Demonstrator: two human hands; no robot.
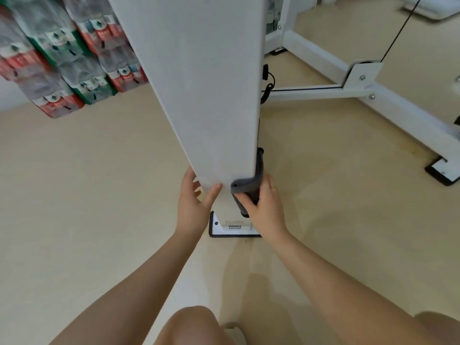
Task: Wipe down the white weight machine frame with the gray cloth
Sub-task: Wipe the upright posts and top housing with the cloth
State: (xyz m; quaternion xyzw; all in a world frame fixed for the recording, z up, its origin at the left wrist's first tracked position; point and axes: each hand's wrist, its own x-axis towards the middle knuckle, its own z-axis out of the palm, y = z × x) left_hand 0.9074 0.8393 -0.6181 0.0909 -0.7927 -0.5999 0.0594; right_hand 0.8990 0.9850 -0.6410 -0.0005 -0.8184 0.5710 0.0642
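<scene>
A tall white upright of the weight machine frame fills the middle of the view and runs down to a base plate on the floor. My right hand grips the gray cloth against the upright's lower right edge; the cloth wraps round that edge and part of it is hidden behind the post. My left hand holds the upright's lower left edge, thumb on the front face and fingers behind it.
White base bars of the frame spread over the beige floor to the right, with a black cable rising from a pulley bracket. Stacked packs of bottled water stand at the upper left. My knee shows at the bottom.
</scene>
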